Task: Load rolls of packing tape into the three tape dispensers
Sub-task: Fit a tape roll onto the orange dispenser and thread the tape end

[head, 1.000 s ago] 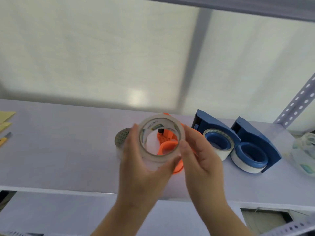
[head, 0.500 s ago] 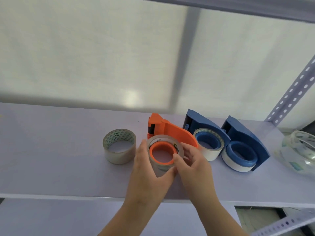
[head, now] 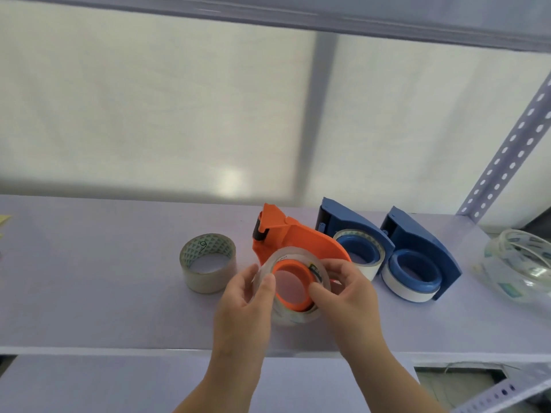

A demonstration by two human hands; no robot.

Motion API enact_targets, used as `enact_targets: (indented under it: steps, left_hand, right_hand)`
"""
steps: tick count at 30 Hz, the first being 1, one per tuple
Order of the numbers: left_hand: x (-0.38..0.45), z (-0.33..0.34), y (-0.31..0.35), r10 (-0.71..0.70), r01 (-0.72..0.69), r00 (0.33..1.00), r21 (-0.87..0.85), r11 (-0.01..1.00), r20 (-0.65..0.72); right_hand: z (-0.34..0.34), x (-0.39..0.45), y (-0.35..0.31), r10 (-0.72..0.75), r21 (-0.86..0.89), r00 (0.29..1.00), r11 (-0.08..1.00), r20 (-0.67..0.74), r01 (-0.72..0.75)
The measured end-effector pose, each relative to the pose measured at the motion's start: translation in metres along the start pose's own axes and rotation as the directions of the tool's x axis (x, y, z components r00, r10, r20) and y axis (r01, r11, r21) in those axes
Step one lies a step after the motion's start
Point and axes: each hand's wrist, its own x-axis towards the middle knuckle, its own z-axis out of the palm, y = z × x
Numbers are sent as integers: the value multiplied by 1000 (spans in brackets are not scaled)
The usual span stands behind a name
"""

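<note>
An orange tape dispenser (head: 293, 234) lies on the pale shelf (head: 89, 278). A clear tape roll (head: 290, 315) sits around its orange hub (head: 290, 283). My left hand (head: 244, 302) grips the roll's left side and my right hand (head: 347, 293) grips its right side, thumbs on the rim. Right of it stand two blue dispensers (head: 354, 231) (head: 423, 245), each with a white roll on its hub. A loose tape roll (head: 207, 262) with a green-patterned core stands upright to the left, apart from my hands.
A stack of clear tape rolls (head: 518, 263) lies at the far right of the shelf. A perforated metal upright (head: 507, 150) rises at the right. A translucent white panel backs the shelf. A lower shelf (head: 104, 383) shows below the front edge.
Both hands brought the clear roll down from in front of the camera onto the orange dispenser's hub. It now sits lower around the hub, and the view has shifted slightly.
</note>
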Motion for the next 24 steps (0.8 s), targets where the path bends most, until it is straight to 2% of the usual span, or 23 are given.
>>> enact_targets:
  steps: [5, 9, 11, 14, 19, 24]
  left_hand:
    - [-12, 5, 2, 15, -17, 1000, 58, 998, 24]
    - [-18, 2, -2, -79, 66, 993, 139, 988, 91]
    - [-19, 0, 0, -138, 118, 970, 109, 987, 200]
    - [-22, 1, 4, -230, 272, 904, -70, 960, 359]
    - [-24, -4, 4, -110, 221, 868, -180, 958, 485]
    - [-27, -9, 8, -43, 151, 862, -175, 973, 504]
  right_hand:
    - [-2, -8, 4, -12, 45, 999, 999, -39, 14]
    - [-8, -17, 10, -20, 114, 998, 993, -56, 26]
    - [-11, -19, 12, -32, 160, 998, 986, -53, 40]
    - [-12, -21, 17, -7, 256, 999, 967, -37, 16]
    - [-13, -31, 18, -5, 482, 985, 872, 174, -81]
    - [-37, -30, 10, -131, 558, 960, 829, 247, -30]
